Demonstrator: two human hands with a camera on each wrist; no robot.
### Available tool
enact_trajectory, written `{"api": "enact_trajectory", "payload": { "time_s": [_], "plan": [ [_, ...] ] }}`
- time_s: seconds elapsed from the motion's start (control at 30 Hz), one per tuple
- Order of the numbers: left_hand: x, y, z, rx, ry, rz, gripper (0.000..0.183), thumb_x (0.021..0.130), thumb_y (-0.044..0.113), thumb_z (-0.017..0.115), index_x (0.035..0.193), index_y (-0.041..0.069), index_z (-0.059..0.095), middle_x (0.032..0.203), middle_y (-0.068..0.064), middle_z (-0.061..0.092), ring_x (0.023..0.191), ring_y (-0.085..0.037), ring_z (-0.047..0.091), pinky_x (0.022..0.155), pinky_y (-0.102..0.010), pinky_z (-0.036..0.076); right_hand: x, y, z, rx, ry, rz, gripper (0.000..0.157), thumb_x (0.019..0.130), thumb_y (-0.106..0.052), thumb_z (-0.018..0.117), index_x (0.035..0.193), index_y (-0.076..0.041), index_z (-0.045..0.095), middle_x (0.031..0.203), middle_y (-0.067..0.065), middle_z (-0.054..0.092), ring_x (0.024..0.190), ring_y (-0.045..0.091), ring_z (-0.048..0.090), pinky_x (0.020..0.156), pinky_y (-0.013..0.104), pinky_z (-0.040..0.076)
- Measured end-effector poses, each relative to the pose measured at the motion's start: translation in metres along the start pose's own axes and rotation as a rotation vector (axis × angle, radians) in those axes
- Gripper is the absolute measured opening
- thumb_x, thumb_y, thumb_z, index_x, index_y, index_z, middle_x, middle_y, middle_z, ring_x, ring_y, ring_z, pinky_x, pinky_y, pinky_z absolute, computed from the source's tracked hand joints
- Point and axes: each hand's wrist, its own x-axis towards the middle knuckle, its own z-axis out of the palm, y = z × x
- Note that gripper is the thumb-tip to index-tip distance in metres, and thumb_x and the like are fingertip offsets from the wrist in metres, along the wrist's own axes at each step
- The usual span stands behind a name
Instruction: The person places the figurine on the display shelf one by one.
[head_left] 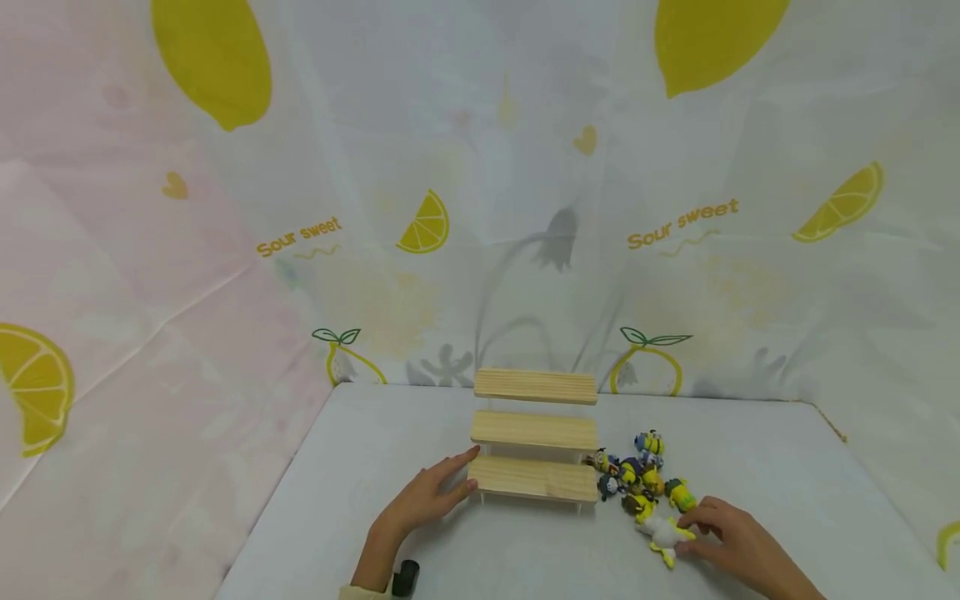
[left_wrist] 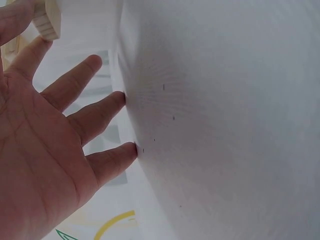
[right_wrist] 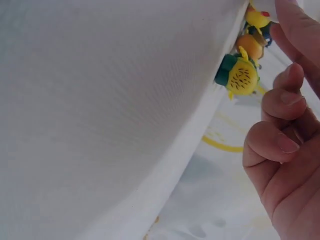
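One left hand [head_left: 423,500], fingers spread, at the wooden rack [head_left: 534,479], one right hand [head_left: 731,540], fingers bent round a white toy [head_left: 662,532]

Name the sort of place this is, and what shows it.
Probably a tabletop staged for recording: a white-topped table against lemon-print sheeting, with a three-tier wooden stand and small toy figures.

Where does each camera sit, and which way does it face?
Head: on the head, facing forward and down at a wooden shelf, small figures, white tabletop; left hand and right hand show.
Left wrist: on that wrist, facing along the palm and spread fingers toward tabletop and part of the shelf.
Right wrist: on that wrist, facing past curled fingers toward figures and tabletop.
Head and right wrist share the figures.
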Motion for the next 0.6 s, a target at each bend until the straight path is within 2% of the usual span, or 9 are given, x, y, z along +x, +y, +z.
{"api": "enact_trajectory", "payload": {
  "time_s": [0.13, 0.37, 0.6],
  "plan": [
    [0.0000, 0.0006, 0.0006, -0.005, 0.009, 0.010, 0.061, 0.099, 0.050, 0.054, 0.150, 0.017, 0.045, 0.149, -0.006, 0.046, 0.137, -0.036, 0.041, 0.106, -0.069, 0.027, 0.0013, -0.0018, -0.0004, -0.024, 0.068, -0.048, 0.017, 0.079, -0.038, 0.081, 0.089, -0.027, 0.072, 0.082, -0.019, 0.050, 0.071, -0.003, 0.045, 0.056, 0.023, 0.043],
    [-0.0007, 0.0012, 0.0003, -0.010, 0.011, 0.002, 0.060, 0.099, 0.050, 0.054, 0.150, 0.019, 0.045, 0.148, -0.006, 0.047, 0.137, -0.038, 0.040, 0.103, -0.076, 0.019, 0.0043, -0.0046, 0.0008, -0.025, 0.146, -0.145, 0.010, 0.080, -0.030, 0.082, 0.082, -0.030, 0.071, 0.079, -0.021, 0.048, 0.065, -0.004, 0.042, 0.052, 0.020, 0.039],
    [-0.0016, 0.0020, -0.0002, -0.013, 0.008, 0.000, 0.061, 0.099, 0.052, 0.053, 0.150, 0.020, 0.045, 0.148, -0.006, 0.047, 0.137, -0.037, 0.040, 0.103, -0.077, 0.018, 0.0051, -0.0058, 0.0066, -0.024, 0.157, -0.147, 0.011, 0.084, -0.028, 0.079, 0.090, -0.025, 0.071, 0.080, -0.023, 0.047, 0.067, -0.004, 0.043, 0.052, 0.019, 0.039]
  ]
}}
